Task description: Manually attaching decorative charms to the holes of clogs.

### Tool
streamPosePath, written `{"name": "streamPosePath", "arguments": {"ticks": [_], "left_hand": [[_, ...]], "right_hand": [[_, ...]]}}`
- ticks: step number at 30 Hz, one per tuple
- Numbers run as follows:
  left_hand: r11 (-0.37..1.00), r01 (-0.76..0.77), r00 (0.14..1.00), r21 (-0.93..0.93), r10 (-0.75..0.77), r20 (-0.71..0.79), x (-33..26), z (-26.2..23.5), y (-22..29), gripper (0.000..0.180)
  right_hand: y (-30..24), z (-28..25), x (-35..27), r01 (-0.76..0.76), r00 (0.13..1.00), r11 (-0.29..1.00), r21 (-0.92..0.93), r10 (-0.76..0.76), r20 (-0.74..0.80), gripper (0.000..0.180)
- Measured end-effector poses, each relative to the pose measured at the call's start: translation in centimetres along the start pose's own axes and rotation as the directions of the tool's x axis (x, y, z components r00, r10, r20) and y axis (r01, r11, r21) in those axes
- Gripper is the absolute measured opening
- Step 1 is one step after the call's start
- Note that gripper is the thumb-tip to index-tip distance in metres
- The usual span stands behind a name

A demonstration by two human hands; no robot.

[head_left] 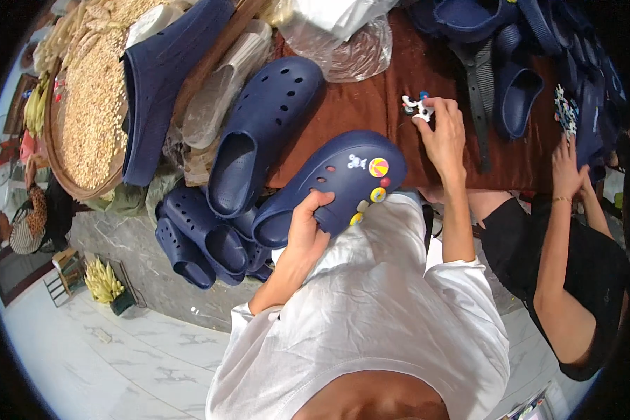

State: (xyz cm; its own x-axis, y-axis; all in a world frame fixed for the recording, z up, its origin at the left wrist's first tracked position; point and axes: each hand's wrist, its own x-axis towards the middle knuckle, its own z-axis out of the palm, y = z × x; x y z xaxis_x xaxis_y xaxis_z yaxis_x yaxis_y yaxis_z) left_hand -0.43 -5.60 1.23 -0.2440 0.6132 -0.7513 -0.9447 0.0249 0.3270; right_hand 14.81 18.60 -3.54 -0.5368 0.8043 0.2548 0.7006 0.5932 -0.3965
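A brown cloth [371, 105] is spread out in front. At its near edge is a blue shoe [350, 173]. The left hand [305, 227] grips the shoe by its side. The right hand [444, 133], over the cloth, pinches some small white bits [422, 112]. A tiny ball charm [379, 166] sits on the shoe.

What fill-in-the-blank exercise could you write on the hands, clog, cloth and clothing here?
1. The charm-studded clog is held by the person's ____ hand.
2. The right hand touches small charms over the ____ cloth.
3. The person's T-shirt is coloured ____.

Missing words: left; brown; white.
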Motion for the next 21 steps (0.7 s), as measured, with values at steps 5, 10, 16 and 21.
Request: {"name": "streamPosePath", "arguments": {"ticks": [5,10,16,21], "left_hand": [[0.998,0.066,0.998,-0.026,-0.066,-0.001,0.2,0.2,0.0,0.032],[0.999,0.033,0.999,0.008,-0.033,0.026,-0.3,0.9,0.1,0.034],[0.998,-0.017,0.998,0.067,0.013,0.061,-0.3,1.4,-0.2,0.044],[0.995,-0.037,0.999,0.091,0.033,0.043,-0.8,2.5,-0.5,0.048]], "right_hand": [[0.2,-0.5,-0.5,0.061,0.997,0.995,0.083,-0.064,0.032,0.031],[0.1,0.2,-0.9,0.105,0.994,0.994,0.015,-0.105,-0.014,0.026],[-1.9,-2.9,-1.1,0.069,0.992,0.977,0.200,-0.046,-0.116,0.017],[-7.9,-8.1,-1.0,0.115,0.930,0.785,0.609,-0.301,0.212,0.017]]}}
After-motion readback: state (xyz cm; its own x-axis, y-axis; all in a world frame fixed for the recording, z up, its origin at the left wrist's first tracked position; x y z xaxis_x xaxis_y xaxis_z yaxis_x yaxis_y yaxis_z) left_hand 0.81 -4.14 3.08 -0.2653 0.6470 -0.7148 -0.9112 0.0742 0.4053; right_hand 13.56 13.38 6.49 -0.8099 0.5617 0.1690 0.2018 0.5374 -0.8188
